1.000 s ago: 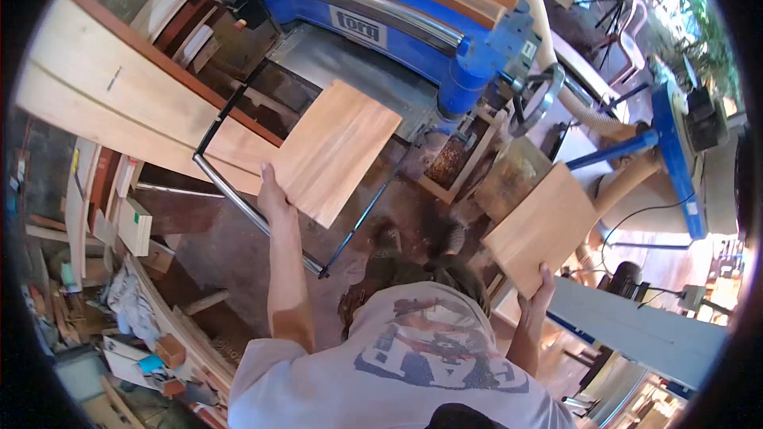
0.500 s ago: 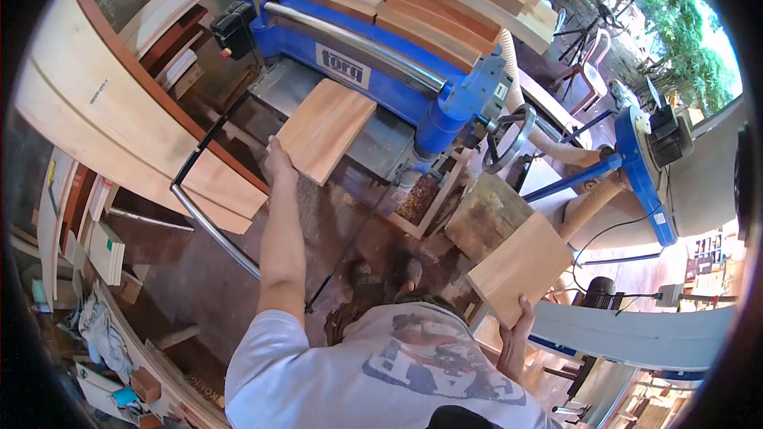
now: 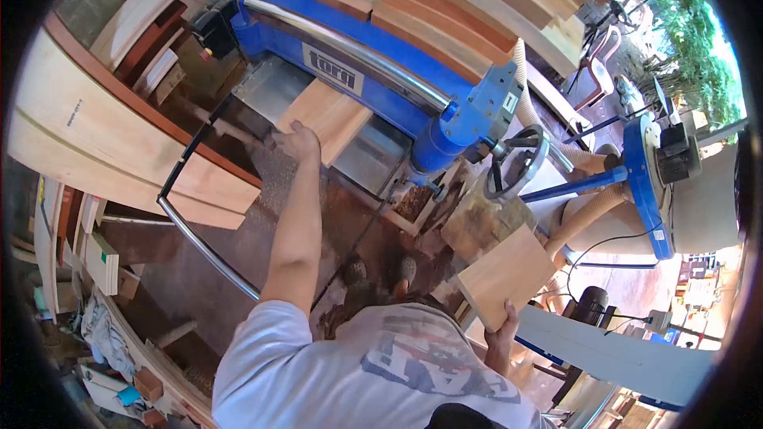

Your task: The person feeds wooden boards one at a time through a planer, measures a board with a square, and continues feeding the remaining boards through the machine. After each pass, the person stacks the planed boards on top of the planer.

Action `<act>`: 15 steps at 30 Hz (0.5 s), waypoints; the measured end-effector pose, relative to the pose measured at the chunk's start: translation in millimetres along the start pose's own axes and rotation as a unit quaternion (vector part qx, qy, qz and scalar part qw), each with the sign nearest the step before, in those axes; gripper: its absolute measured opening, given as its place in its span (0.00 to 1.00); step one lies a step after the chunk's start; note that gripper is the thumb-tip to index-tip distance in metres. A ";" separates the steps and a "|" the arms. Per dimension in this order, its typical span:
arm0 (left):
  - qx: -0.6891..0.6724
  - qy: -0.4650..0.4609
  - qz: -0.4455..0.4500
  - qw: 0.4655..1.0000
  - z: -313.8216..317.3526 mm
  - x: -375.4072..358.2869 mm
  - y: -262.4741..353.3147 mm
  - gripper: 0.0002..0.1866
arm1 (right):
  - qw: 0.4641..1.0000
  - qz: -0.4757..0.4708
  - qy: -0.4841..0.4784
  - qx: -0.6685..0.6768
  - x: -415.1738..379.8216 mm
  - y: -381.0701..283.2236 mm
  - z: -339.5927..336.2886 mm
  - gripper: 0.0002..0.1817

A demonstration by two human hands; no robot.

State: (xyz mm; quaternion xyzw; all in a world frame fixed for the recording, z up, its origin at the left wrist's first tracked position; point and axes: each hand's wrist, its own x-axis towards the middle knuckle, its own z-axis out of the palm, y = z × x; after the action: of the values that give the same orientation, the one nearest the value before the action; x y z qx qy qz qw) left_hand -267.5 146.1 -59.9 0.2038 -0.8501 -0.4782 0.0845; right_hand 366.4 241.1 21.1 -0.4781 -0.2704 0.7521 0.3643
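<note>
A flat wooden board (image 3: 338, 115) lies on the metal bed (image 3: 274, 89) of the blue planer (image 3: 381, 103), its far end at the machine's opening. My left hand (image 3: 297, 143) rests on the board's near left corner, with the fingers apart on its top. On the right, a second board (image 3: 507, 274) is held tilted in my right hand (image 3: 502, 329), which grips its lower right edge with the thumb on the upper face.
Curved planks (image 3: 453, 8) are stacked on top of the planer. A handwheel (image 3: 517, 163) sticks out at its right. Beyond are a blue dust collector (image 3: 645, 183) and hoses. Large wood panels (image 3: 95, 127) lean at the left, beside a metal rail (image 3: 207, 246).
The board on the bed has slid further into the planer. My left hand has moved from its side edge onto its near end. The right-hand board has shifted slightly left in view.
</note>
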 end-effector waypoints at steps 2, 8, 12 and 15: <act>0.010 0.032 -0.002 0.999 9.7 1.9 0.4 0.44 | 0.999 -0.006 0.028 -0.019 10.4 1.9 5.1 0.33; -0.009 0.003 -0.023 1.000 16.2 -0.9 14.6 0.45 | 0.998 0.013 0.055 -0.009 40.1 -0.1 36.7 0.31; 0.051 0.023 -0.033 0.998 28.9 0.3 24.6 0.47 | 0.999 -0.031 0.026 0.022 43.0 -6.0 40.6 0.31; 0.050 0.034 -0.048 0.997 21.4 -14.7 43.3 0.47 | 0.992 -0.108 0.051 0.027 19.5 -17.1 33.6 0.38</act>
State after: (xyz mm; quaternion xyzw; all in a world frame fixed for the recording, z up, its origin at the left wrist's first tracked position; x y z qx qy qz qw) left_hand -273.0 188.9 -33.8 0.2646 -0.8590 -0.4309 0.0802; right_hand 335.2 264.9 37.2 -0.4738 -0.2807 0.6900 0.4697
